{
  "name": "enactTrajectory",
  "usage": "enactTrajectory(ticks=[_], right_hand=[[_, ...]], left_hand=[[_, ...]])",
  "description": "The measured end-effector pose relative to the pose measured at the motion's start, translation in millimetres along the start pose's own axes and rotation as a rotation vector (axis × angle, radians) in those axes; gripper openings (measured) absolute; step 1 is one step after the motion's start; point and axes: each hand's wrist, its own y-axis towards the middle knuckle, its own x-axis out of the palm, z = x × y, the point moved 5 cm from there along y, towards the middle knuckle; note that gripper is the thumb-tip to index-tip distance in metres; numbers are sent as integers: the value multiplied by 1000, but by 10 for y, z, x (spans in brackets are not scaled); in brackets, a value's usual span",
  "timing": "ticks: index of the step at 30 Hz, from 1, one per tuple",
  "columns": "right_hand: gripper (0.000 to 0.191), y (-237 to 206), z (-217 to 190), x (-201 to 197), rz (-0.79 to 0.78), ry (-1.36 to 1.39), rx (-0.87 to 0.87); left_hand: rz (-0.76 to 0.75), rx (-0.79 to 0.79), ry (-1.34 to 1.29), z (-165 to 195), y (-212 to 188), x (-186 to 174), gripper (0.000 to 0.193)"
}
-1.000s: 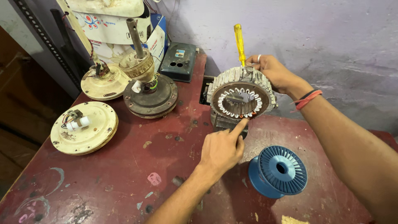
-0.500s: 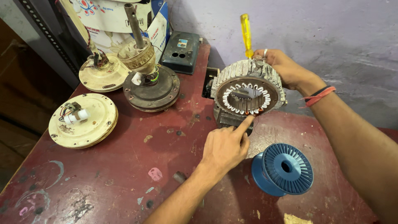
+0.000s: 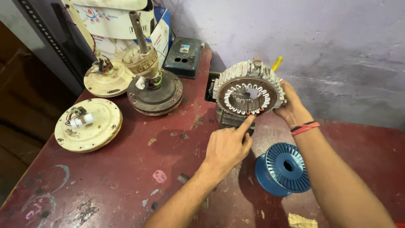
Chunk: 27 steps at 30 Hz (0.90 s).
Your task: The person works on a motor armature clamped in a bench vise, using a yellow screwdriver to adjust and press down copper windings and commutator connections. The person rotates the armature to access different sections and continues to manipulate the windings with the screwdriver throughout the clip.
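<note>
Pointing left hand point(image 3: 227, 145) at stator point(image 3: 249, 95), white box point(image 3: 122, 19) behind

A blue wire spool point(image 3: 283, 168) lies near right on the scuffed red worktop point(image 3: 126, 177). At far left sit two cream fan covers point(image 3: 88, 124), a dark motor hub with shaft point(image 3: 154, 88) and a green switch box point(image 3: 183, 57).

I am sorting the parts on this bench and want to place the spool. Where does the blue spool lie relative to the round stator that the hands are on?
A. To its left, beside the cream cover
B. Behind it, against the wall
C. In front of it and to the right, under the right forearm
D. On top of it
C: the blue spool lies on the red table, nearer the camera and right of the stator, partly under the right forearm.
</note>
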Motion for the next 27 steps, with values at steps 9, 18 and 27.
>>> enactTrajectory(ticks=[9,18,27], right_hand=[[13,-1414,-912,-209,152,-192,-606],[32,-3258,1046,-331,79,-947,417],[28,-3020,1205,195,-106,-1458,488]], left_hand=[[-1,-47,-268,41,5,-190,48],[204,-330,-414,60,243,-161,31],[185,-343,-328,23,306,58,33]])
